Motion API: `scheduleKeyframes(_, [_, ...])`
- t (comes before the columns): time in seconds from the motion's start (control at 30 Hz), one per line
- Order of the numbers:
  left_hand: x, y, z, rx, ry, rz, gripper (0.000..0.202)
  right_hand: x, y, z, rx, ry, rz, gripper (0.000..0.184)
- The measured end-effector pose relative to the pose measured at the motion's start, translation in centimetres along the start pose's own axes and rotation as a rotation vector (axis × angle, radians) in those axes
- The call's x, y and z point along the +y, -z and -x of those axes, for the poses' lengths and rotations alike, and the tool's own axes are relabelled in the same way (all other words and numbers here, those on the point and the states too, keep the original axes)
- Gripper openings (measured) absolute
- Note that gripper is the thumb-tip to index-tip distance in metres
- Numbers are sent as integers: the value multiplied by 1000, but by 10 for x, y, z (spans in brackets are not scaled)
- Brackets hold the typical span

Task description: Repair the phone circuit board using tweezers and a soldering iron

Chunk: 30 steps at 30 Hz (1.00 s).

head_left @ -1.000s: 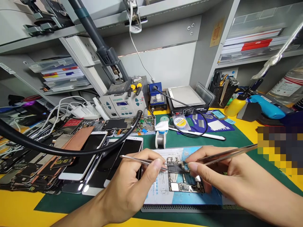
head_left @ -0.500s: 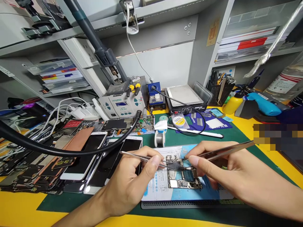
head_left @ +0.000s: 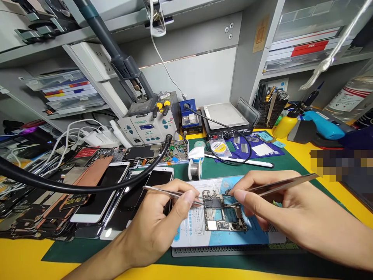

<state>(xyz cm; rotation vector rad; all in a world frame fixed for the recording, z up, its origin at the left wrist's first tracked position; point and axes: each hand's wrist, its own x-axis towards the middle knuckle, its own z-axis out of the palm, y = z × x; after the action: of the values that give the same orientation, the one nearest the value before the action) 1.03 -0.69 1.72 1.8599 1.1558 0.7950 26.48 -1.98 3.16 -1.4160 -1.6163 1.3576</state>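
Observation:
Between my hands a phone circuit board lies on a blue and white printed sheet. My left hand is closed around a pair of metal tweezers, whose tips reach the board's left edge. A second pair of tweezers is pinched in my right hand, its tips over the upper middle of the board near a dark square part. Whether either pair of tips grips something is too small to tell.
A solder spool stands behind the sheet. Phones and stacked phone parts lie at left, crossed by a thick black hose. Behind are a hot-air station, a heating plate and a white-handled tool.
The whole view has shifted slightly. Both hands keep their grip on the tweezers, with the tips in nearly the same places at the board.

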Motion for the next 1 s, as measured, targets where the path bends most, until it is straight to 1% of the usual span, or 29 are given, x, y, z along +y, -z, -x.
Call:
scheduleKeyframes(0.1, [-1,0,0,-6,4,1,40,-2,0,0,-7,6,-8,32])
scheduleKeyframes(0.3, [-5,4,-1,-46,-27,-26,38,-3,0,-1,34,104,43,31])
scheduleKeyframes(0.43, [-4,5,-1,-71,-32,-35,37,-3,-1,1,41,130,86,31])
scheduleKeyframes(0.5, [-4,4,0,-66,-24,-31,38,-2,-1,1,35,127,87,31])
scheduleKeyframes(0.67, [-3,-1,1,1,-24,14,37,1,-1,2,28,124,94,29])
scheduleKeyframes(0.8, [-4,-2,0,-5,-57,32,34,2,0,4,28,139,103,30])
scheduleKeyframes(1.0, [-4,0,-1,-10,-66,31,31,-1,1,3,27,171,114,28])
